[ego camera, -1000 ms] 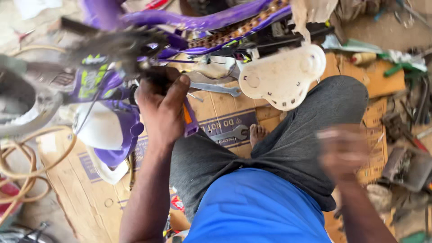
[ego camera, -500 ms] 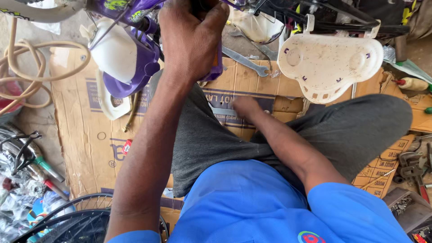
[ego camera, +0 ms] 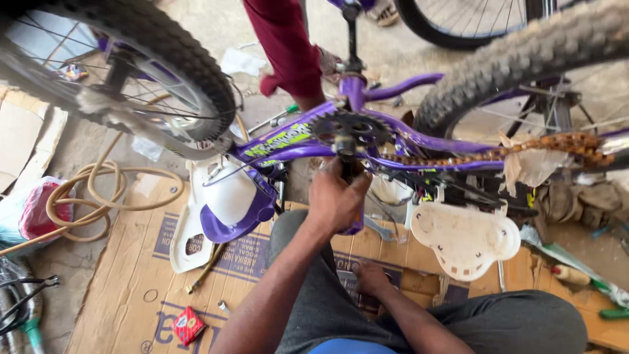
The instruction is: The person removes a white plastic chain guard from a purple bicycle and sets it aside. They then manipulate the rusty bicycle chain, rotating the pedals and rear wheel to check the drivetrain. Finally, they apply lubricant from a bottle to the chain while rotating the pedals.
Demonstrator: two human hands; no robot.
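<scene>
meanwhile the left hand (ego camera: 337, 196) is wrapping its grip tight around the crank (ego camera: 350, 172) under the upturned purple bicycle's chainring (ego camera: 352, 128), the right hand (ego camera: 371, 278) is pressing spread on the cardboard (ego camera: 124, 288), best holding steady.

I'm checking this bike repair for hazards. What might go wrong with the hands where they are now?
1. The left hand grips something just under the chainring, beside the rusty chain; a slip might drive knuckles into the teeth.
2. The right hand rests on the cardboard beneath the upturned frame; if the bike tips, it may get pinched.
3. A small part lies loose on the cardboard and might be lost.
</scene>
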